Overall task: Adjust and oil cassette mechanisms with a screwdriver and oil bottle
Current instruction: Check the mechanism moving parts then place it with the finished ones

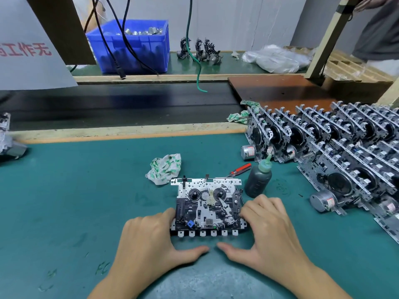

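Note:
A cassette mechanism [207,203] lies flat on the green mat [75,190], face up, with its two reels and gears showing. My left hand [149,240] holds its left edge and my right hand [265,231] holds its right edge, thumbs stretched along the mat below its front row of tabs. A dark oil bottle [258,180] with a green nozzle stands upright just right of the mechanism. The red-handled screwdriver [239,169] lies on the mat behind the bottle, tip toward the mechanism.
A crumpled green-patterned cloth [165,168] lies left of the mechanism's back edge. Several stacked cassette mechanisms [336,147] with motors fill the right side. A black conveyor belt [121,104] runs behind the mat, with a blue parts bin [133,48] beyond and hanging cables.

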